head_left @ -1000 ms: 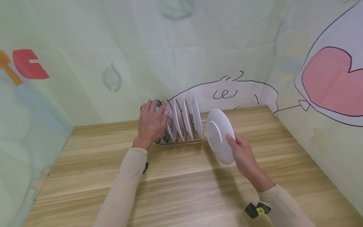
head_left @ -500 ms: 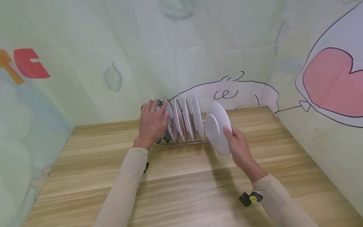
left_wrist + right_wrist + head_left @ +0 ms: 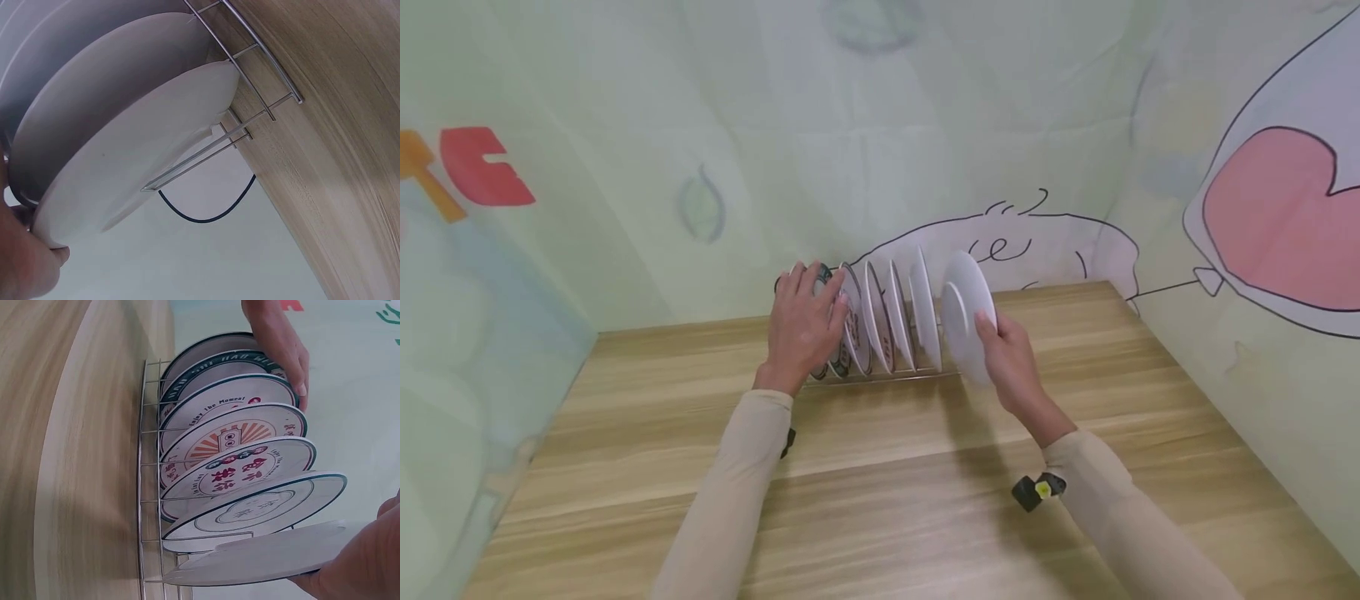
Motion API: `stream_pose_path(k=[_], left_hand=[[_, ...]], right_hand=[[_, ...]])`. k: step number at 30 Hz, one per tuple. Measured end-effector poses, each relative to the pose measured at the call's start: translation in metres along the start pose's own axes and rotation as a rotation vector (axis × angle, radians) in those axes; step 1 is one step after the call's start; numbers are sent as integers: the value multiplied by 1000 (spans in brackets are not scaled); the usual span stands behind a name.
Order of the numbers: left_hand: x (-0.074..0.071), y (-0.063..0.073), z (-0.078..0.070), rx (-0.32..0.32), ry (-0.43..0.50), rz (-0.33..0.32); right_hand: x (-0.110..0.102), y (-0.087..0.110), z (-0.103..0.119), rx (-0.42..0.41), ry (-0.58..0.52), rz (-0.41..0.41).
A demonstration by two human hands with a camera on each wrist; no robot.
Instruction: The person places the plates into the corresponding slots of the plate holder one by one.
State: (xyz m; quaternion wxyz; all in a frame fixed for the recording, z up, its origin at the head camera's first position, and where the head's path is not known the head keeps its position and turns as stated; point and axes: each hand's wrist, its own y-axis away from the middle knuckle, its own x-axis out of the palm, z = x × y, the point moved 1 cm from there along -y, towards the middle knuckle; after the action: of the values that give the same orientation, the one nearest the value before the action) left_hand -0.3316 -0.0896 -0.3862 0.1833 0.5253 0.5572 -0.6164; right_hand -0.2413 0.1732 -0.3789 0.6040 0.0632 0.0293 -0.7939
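On the wooden table a wire dish rack (image 3: 917, 377) holds several plates standing on edge. My left hand (image 3: 800, 333) grips the upper rims of the leftmost plates; in the left wrist view its fingertips hook over the rim of a white plate (image 3: 137, 150). My right hand (image 3: 1015, 362) pinches a white plate (image 3: 966, 312) by its near rim, thumb on the underside facing me. That plate is upright at the rack's right end, its lower edge overlapping the wires (image 3: 142, 519) in the right wrist view. Beside it stands a plate with a grey central print (image 3: 253, 506).
Printed plates in the rack include one with an orange sunburst (image 3: 231, 440) and one with red characters (image 3: 240, 472). A cartoon-printed cloth wall (image 3: 760, 183) rises right behind the rack. Wooden tabletop (image 3: 865, 500) stretches in front.
My right hand has carried the white plate up and left in the head view, from in front of the rack to its right end. My left hand has stayed on the leftmost plates.
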Motion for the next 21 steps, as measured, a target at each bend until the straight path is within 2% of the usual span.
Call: stream_pose_path(k=[11,21], left_hand=[[-3,0,-1,-1,-1,4],[-3,0,-1,-3,0,14]], right_hand=[[11,-16,0,-21,-7,13],[19,-25,-5,-46,-5,-17]])
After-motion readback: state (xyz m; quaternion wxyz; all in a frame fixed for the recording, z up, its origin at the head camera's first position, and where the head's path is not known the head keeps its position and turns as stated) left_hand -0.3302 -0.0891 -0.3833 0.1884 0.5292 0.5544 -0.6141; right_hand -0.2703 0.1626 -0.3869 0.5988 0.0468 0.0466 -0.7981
